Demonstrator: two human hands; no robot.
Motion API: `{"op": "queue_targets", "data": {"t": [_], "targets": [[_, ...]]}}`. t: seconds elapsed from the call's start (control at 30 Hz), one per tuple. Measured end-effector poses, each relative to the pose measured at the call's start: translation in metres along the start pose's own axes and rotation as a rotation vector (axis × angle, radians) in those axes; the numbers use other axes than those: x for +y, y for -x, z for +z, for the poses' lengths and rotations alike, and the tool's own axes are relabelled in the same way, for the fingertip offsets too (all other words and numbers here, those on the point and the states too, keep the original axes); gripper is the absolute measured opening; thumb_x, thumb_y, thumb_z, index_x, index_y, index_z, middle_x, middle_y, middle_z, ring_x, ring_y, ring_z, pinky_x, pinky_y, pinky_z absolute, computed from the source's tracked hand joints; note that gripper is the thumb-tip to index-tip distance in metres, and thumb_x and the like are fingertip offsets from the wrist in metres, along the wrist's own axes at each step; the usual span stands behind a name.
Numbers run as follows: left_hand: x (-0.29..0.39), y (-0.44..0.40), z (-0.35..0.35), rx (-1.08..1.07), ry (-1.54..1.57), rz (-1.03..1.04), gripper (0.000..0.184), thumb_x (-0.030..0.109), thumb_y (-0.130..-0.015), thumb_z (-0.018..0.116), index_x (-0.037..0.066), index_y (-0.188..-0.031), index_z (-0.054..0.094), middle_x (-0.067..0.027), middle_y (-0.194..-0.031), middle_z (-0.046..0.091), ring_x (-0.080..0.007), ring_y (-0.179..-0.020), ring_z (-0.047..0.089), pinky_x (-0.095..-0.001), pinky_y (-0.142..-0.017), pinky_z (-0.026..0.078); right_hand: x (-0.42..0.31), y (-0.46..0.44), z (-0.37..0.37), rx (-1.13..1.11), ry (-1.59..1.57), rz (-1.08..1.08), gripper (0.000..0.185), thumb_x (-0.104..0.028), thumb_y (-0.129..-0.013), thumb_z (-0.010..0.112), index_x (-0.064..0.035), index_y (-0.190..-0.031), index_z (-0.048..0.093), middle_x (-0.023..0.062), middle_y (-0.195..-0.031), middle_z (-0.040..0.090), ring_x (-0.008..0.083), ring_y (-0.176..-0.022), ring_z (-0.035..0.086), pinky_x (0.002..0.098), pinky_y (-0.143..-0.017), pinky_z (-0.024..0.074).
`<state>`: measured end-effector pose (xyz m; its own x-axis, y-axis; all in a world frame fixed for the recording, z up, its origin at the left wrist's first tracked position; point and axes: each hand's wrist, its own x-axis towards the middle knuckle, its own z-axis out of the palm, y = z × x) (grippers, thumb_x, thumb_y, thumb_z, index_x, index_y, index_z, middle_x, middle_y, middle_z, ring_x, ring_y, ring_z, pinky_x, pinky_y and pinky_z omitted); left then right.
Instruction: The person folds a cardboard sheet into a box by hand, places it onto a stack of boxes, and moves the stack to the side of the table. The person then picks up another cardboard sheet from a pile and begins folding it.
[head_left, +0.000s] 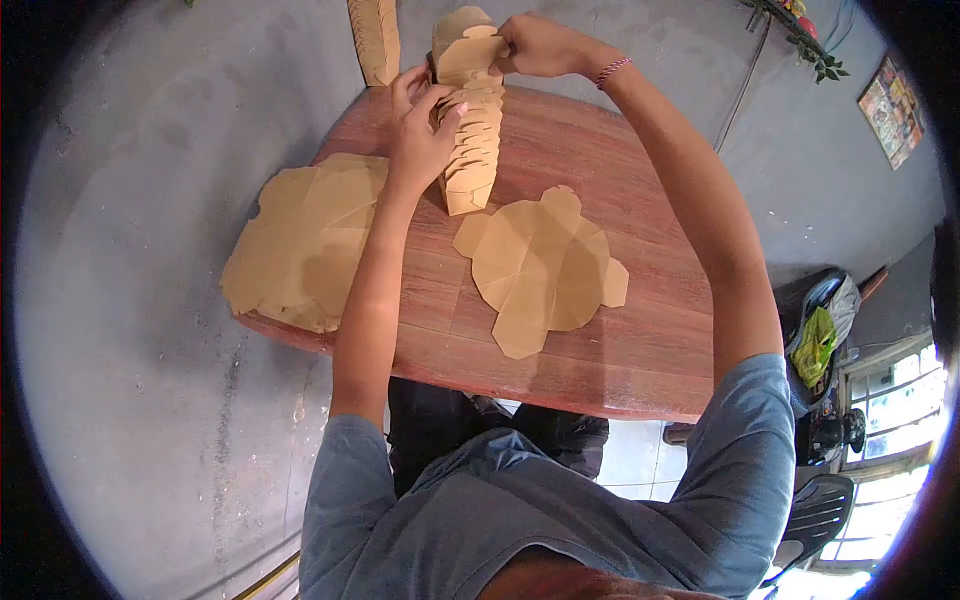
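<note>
A row of nested, folded cardboard boxes [474, 150] runs lengthwise along the far part of the table. My left hand [422, 125] is curled against its left side, with the thumb and fingers on the upper boxes. At the far end, my right hand [545, 47] pinches the right edge of a folded cardboard box [466, 58]. Closer to me lies an unfolded cardboard blank [545, 265], flat, with tabs sticking out and creases across it. Left of my left forearm sits a stack of flat cardboard blanks [300, 240].
Another column of nested cardboard [375, 40] stands by the wall past the table's far left edge. The reddish wooden table [650, 350] has a rounded edge. A black chair [815, 515] and a bag [825, 330] are at the right, near a window.
</note>
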<state>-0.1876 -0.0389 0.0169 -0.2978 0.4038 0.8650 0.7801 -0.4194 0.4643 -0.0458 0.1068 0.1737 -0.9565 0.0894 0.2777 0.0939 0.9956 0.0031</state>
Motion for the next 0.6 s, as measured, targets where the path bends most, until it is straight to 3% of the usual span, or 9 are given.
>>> {"op": "queue_targets", "data": {"t": [0.13,0.27,0.33,0.37,0.43,0.47,0.53,0.57,0.6], "targets": [[-0.003,-0.005,-0.002,-0.007,0.16,-0.085,0.025,0.013,-0.092,0.066,0.001,-0.113,0.064,-0.0169,-0.137,0.046,-0.03,-0.128,0.05,-0.0414,-0.106,0.043,0.003,-0.008,0.01,-0.014,-0.052,-0.047,0.027,-0.019,-0.077,0.071,0.0069,-0.085,0.065,0.0192,-0.064,0.058,0.0253,-0.059,0.05,0.0392,-0.062,0.0466],[-0.024,-0.023,-0.008,0.119,0.654,-0.209,0.031,0.024,-0.099,0.054,0.005,-0.123,0.059,-0.0127,-0.13,0.055,-0.024,-0.13,0.05,-0.0373,-0.105,0.043,0.005,-0.013,0.011,-0.051,-0.052,0.005,0.027,-0.018,-0.077,0.069,0.0072,-0.085,0.065,0.0187,-0.064,0.058,0.0254,-0.059,0.051,0.0392,-0.062,0.0467],[-0.028,-0.041,-0.008,0.277,0.848,-0.272,0.039,0.035,-0.101,0.052,0.004,-0.123,0.059,-0.0107,-0.131,0.058,-0.024,-0.13,0.05,-0.0378,-0.108,0.038,0.0,-0.01,0.006,-0.081,-0.049,0.009,0.031,-0.016,-0.072,0.062,0.0095,-0.089,0.067,0.0235,-0.074,0.067,0.0323,-0.068,0.062,0.0451,-0.068,0.05],[-0.027,-0.051,-0.006,0.276,0.848,-0.274,0.039,0.035,-0.101,0.052,0.004,-0.123,0.059,-0.0107,-0.131,0.058,-0.024,-0.13,0.05,-0.0378,-0.108,0.038,-0.002,-0.009,0.005,-0.082,-0.051,0.011,0.031,-0.016,-0.072,0.062,0.0095,-0.089,0.067,0.0235,-0.074,0.067,0.0323,-0.068,0.062,0.0451,-0.068,0.05],[-0.023,-0.069,0.003,0.216,0.636,-0.255,0.042,0.039,-0.102,0.051,0.003,-0.122,0.059,-0.0098,-0.127,0.06,-0.024,-0.128,0.05,-0.0367,-0.109,0.038,0.0,-0.01,0.009,-0.112,-0.093,0.081,0.035,-0.019,-0.073,0.065,0.0072,-0.096,0.07,0.024,-0.094,0.071,0.0332,-0.088,0.067,0.0427,-0.081,0.052],[-0.022,-0.073,0.005,0.216,0.634,-0.259,0.042,0.039,-0.102,0.051,0.003,-0.122,0.059,-0.0098,-0.127,0.06,-0.024,-0.128,0.05,-0.0367,-0.109,0.038,0.006,-0.012,0.017,-0.114,-0.096,0.081,0.035,-0.019,-0.073,0.065,0.0072,-0.096,0.07,0.024,-0.094,0.071,0.0332,-0.088,0.067,0.0427,-0.081,0.052],[-0.025,-0.078,0.01,0.063,0.382,-0.168,0.044,0.042,-0.104,0.05,0.002,-0.121,0.059,-0.0105,-0.124,0.06,-0.022,-0.121,0.053,-0.0359,-0.105,0.04,0.026,-0.016,0.038,0.361,-0.048,-0.35,0.047,-0.032,-0.086,0.064,0.0023,-0.119,0.067,0.0234,-0.128,0.062,0.0344,-0.121,0.059,0.0408,-0.104,0.0447],[-0.028,-0.078,0.013,0.064,0.383,-0.168,0.044,0.042,-0.104,0.05,0.002,-0.121,0.059,-0.0105,-0.124,0.06,-0.022,-0.121,0.053,-0.0359,-0.105,0.04,0.032,-0.013,0.043,0.359,-0.047,-0.35,0.047,-0.032,-0.086,0.064,0.0023,-0.119,0.067,0.0234,-0.128,0.062,0.0344,-0.121,0.059,0.0408,-0.104,0.0447],[-0.034,-0.074,0.018,0.075,0.443,-0.228,0.044,0.044,-0.103,0.051,0.003,-0.118,0.059,-0.0098,-0.119,0.061,-0.0204,-0.116,0.054,-0.0348,-0.103,0.04,0.028,-0.006,0.047,0.438,-0.154,-0.175,0.053,-0.035,-0.092,0.063,0.0007,-0.13,0.059,0.0235,-0.138,0.054,0.0344,-0.129,0.052,0.0424,-0.109,0.0401]]}}
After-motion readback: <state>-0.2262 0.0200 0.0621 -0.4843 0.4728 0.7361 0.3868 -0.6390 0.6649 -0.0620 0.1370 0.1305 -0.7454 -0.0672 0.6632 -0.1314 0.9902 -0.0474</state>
